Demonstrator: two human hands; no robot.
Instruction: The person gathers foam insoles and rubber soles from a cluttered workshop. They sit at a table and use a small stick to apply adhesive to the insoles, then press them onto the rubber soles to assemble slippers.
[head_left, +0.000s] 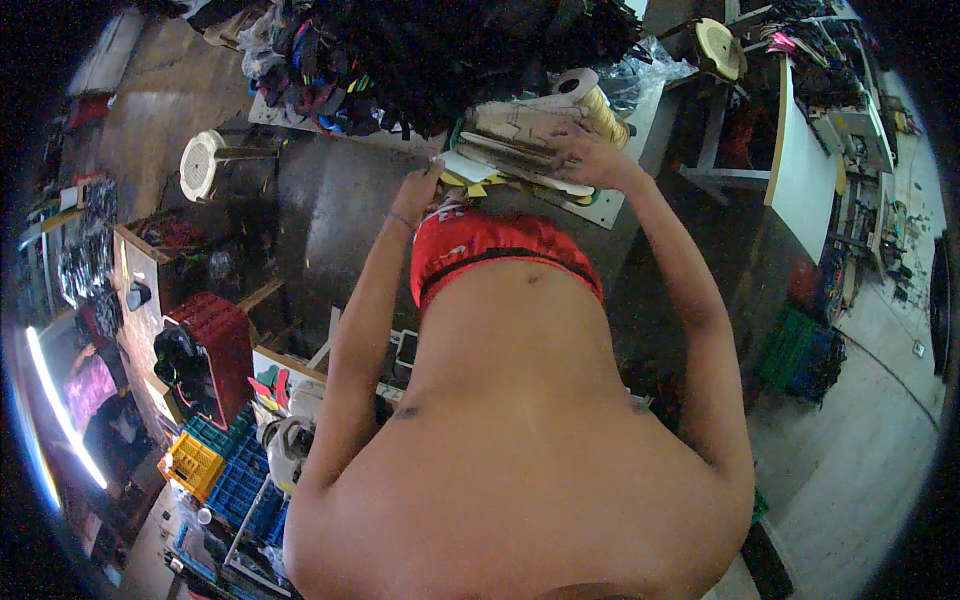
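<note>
My left hand (421, 188) is at the left end of a stack of worn, pale flat sheets (510, 135) on the table before me. Its fingers look closed, and whatever they hold is too small to make out. My right hand (590, 160) lies over the right end of the same stack, its fingers stretched out and spread. White and yellow pieces (468, 178) stick out along the stack's near edge. Just beyond my right hand are a whitish roll (577, 82) and a coil of yellowish cord or tape (605, 118).
A large heap of black material (480, 50) covers the table's far side, with clear plastic (650, 75) at its right. Round stools (203, 166) stand left and far right. A white-topped table (805, 150) is at right; a red crate (212, 345) and blue crates (245, 490) lie lower left.
</note>
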